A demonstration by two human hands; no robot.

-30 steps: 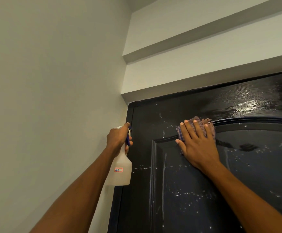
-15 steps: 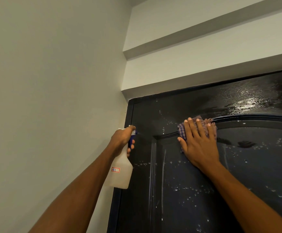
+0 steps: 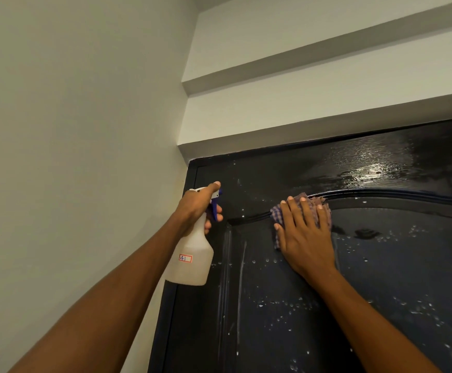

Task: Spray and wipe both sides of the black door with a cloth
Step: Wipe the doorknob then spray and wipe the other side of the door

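hiding most of the cloth, right hand presses door.

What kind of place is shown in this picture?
Probably a room or hallway inside a home: a black panelled door, wet with droplets, set under a stepped white lintel beside a plain painted wall.

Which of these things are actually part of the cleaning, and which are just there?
Part of the job:
door, wet with droplets
cloth, pressed flat by the right hand
spray bottle, gripped by the left hand

Just there:
wall
ledges above the door
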